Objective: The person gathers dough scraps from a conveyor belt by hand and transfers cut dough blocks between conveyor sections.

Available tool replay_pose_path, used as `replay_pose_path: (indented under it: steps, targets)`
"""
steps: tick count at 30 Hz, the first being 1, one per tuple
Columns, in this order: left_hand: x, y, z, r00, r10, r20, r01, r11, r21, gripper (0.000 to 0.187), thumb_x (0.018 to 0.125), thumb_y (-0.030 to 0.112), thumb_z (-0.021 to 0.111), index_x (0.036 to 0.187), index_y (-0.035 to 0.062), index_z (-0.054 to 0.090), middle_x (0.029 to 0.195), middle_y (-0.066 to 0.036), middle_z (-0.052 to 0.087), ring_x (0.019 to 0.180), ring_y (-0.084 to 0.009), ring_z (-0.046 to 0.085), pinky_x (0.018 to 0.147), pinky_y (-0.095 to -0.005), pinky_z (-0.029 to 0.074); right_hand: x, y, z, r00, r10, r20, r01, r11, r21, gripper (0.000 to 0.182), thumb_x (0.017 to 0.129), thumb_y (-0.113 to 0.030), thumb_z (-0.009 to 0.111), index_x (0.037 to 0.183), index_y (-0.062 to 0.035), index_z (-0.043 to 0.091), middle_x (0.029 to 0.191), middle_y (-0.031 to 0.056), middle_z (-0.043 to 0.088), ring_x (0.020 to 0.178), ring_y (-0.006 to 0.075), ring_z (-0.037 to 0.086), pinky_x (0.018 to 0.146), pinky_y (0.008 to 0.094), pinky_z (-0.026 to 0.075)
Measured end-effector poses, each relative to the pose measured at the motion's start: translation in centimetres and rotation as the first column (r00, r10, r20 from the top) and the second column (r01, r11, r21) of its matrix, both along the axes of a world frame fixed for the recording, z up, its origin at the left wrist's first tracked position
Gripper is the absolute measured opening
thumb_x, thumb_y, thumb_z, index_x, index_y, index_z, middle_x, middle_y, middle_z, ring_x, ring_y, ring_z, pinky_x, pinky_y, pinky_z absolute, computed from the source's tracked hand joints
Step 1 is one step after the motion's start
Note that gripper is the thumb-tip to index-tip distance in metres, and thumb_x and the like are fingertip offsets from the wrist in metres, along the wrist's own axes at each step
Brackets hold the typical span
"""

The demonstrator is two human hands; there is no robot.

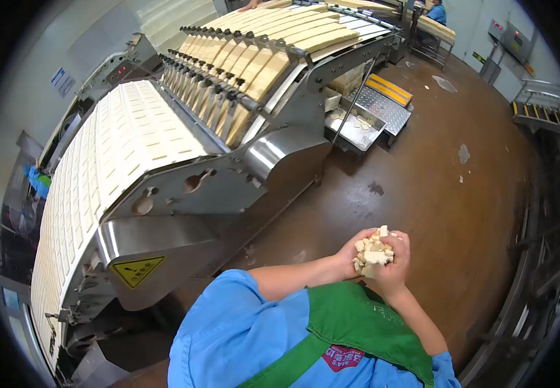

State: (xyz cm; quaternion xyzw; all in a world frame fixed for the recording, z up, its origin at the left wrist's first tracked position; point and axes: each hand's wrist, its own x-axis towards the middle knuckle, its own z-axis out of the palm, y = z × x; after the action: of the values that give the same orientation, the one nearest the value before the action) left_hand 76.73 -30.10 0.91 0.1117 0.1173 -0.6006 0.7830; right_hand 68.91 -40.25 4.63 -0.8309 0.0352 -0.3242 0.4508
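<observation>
Both hands are cupped together in front of the chest. The left hand (351, 255) and right hand (398, 262) have fingers closed around pale scraps (373, 252). The big machine (183, 194) stands close on the left. Wide brown floor (435, 187) lies open ahead.

Both hands, left hand (351, 249) and right hand (396, 262), cup dough scraps (374, 252).

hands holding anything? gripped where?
Both hands, left hand and right hand, cup a heap of pale broken pieces from the sides and underneath.
</observation>
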Motion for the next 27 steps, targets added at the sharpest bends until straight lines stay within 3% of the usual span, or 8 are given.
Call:
replay_pose_path:
  steps: [5,6,10,11,17,21,22,27]
  targets:
    - [9.2,-14.2,-2.6,0.999,0.022,-0.044,-0.022,1.000,-0.004,0.032,0.093,0.039,0.052,0.101,0.0097,0.063,0.097,-0.008,0.069,0.089,-0.0232,0.067,0.085,-0.0389,0.055,9.1,-14.0,-1.9,0.999,0.039,-0.037,-0.041,0.998,-0.042,0.035,0.069,-0.007,0.069,0.102,-0.0081,0.059,0.105,0.0159,0.053,0.093,0.0318,0.056,0.081,0.0391,0.047]
    - [11.3,-17.2,-2.7,0.999,-0.020,-0.045,0.018,0.999,-0.035,0.027,0.094,0.032,0.051,0.101,0.0088,0.062,0.097,-0.008,0.068,0.091,-0.0235,0.066,0.086,-0.0382,0.054,10.9,-17.2,-2.2,0.999,0.012,-0.036,-0.014,0.998,-0.053,0.036,0.068,-0.007,0.069,0.102,-0.0083,0.059,0.105,0.0152,0.053,0.093,0.0318,0.056,0.081,0.0390,0.047]
    - [18.4,-31.6,-4.0,0.993,-0.111,-0.029,0.108,0.991,-0.072,0.028,0.094,0.033,0.052,0.102,0.0087,0.063,0.099,-0.008,0.068,0.091,-0.0227,0.067,0.086,-0.0371,0.055,16.7,-30.1,-3.0,0.992,-0.108,-0.061,0.098,0.985,-0.144,0.036,0.066,-0.007,0.068,0.101,-0.0078,0.059,0.105,0.0154,0.052,0.093,0.0315,0.056,0.081,0.0384,0.047]
    - [20.1,-34.8,-3.9,0.977,-0.203,-0.066,0.191,0.969,-0.155,0.029,0.093,0.034,0.052,0.102,0.0085,0.064,0.100,-0.009,0.069,0.090,-0.0230,0.067,0.086,-0.0379,0.055,18.0,-32.7,-2.4,0.985,-0.153,-0.080,0.147,0.987,-0.071,0.035,0.066,-0.006,0.067,0.100,-0.0074,0.059,0.105,0.0159,0.052,0.095,0.0312,0.056,0.081,0.0384,0.047]
    - [29.1,-50.8,-2.7,0.962,-0.273,-0.005,0.270,0.954,-0.127,0.030,0.094,0.034,0.050,0.103,0.0078,0.062,0.100,-0.011,0.068,0.091,-0.0252,0.066,0.086,-0.0403,0.054,26.3,-47.4,-1.5,0.961,-0.277,0.014,0.277,0.961,0.002,0.037,0.067,-0.009,0.073,0.101,-0.0076,0.060,0.105,0.0160,0.053,0.095,0.0308,0.056,0.081,0.0380,0.047]
    - [36.7,-61.2,-2.3,0.975,-0.223,0.020,0.222,0.974,0.054,0.032,0.095,0.035,0.047,0.103,0.0077,0.061,0.103,-0.012,0.068,0.093,-0.0258,0.066,0.087,-0.0398,0.054,34.3,-59.0,-3.8,0.972,-0.224,0.076,0.226,0.974,-0.019,0.035,0.067,-0.011,0.074,0.099,-0.0071,0.060,0.104,0.0169,0.054,0.093,0.0317,0.057,0.079,0.0381,0.048]
    - [39.1,-63.3,-3.8,0.978,-0.208,-0.001,0.207,0.973,-0.104,0.034,0.095,0.035,0.045,0.105,0.0067,0.061,0.104,-0.013,0.067,0.096,-0.0261,0.066,0.088,-0.0399,0.054,36.7,-61.7,-4.2,0.979,-0.171,0.114,0.169,0.985,0.027,0.034,0.067,-0.012,0.074,0.098,-0.0067,0.061,0.103,0.0175,0.054,0.092,0.0325,0.057,0.078,0.0387,0.048]
    - [48.7,-70.9,-4.4,0.992,0.110,0.069,-0.114,0.991,0.064,0.036,0.094,0.035,0.045,0.106,0.0057,0.061,0.104,-0.012,0.066,0.095,-0.0258,0.065,0.086,-0.0410,0.054,49.1,-72.3,-4.8,0.997,0.075,0.000,-0.075,0.997,0.033,0.034,0.067,-0.010,0.070,0.099,-0.0065,0.062,0.102,0.0174,0.056,0.092,0.0341,0.058,0.079,0.0410,0.049]
